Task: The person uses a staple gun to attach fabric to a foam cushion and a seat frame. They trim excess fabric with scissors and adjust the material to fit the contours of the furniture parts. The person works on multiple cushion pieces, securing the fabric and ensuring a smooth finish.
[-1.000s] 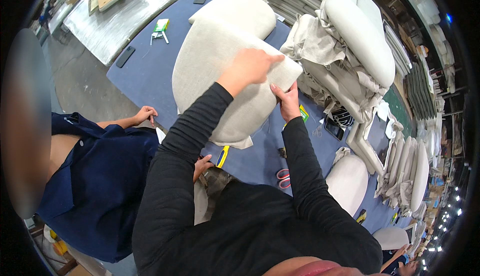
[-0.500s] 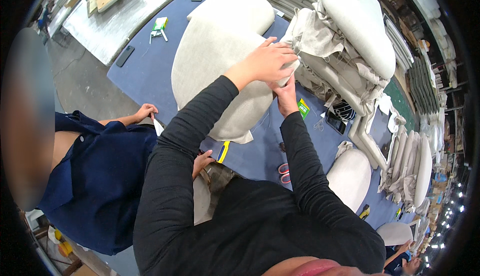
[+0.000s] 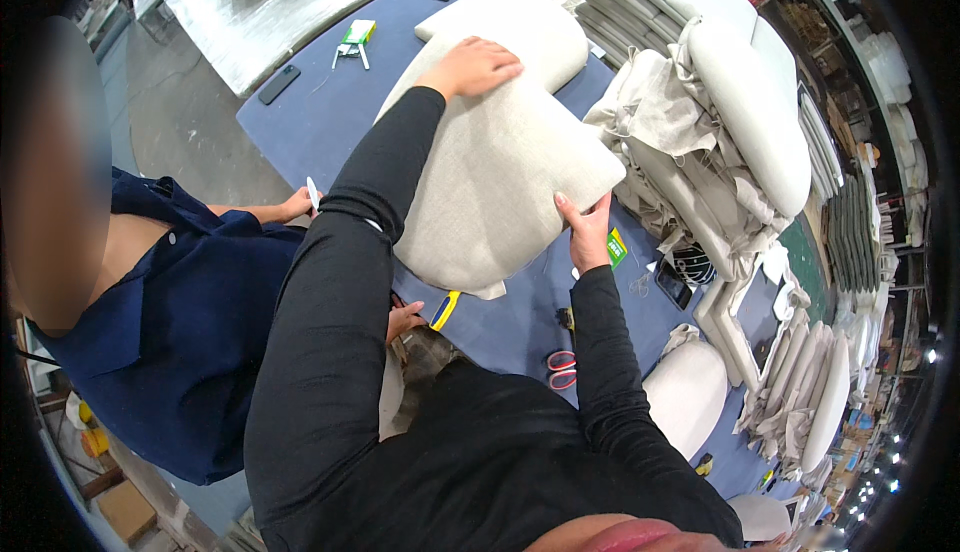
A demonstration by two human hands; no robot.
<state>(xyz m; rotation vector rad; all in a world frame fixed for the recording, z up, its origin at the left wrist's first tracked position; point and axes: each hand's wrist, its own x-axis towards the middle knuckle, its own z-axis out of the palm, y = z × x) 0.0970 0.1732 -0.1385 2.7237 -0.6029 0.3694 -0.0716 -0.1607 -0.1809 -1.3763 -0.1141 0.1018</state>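
Note:
A beige fabric-covered cushion (image 3: 490, 182) lies on the blue table, overlapping a second pale cushion (image 3: 545, 37) behind it. My left hand (image 3: 474, 65) rests flat on its upper part, fingers stretched out. At the right edge, below the squared corner, my right hand (image 3: 590, 234) grips the cushion with the thumb on top; its other fingers are partly hidden under the edge. Just beyond that hand is a small green-and-yellow packet (image 3: 615, 248). A loose flap of fabric (image 3: 487, 291) sticks out at the cushion's near end.
Red-handled scissors (image 3: 562, 370) and a yellow-and-blue cutter (image 3: 445, 310) lie on the blue table (image 3: 500, 337). Piled beige covers (image 3: 665, 117) and cushions stand at right. Phones (image 3: 279, 84) and a green-white box (image 3: 355, 40) sit at the far left. A co-worker in navy (image 3: 190, 322) stands left.
My hands were together at the cushion's right corner. The left has moved away leftward onto its top, while the right has moved down along the edge. The corner now lies uncovered.

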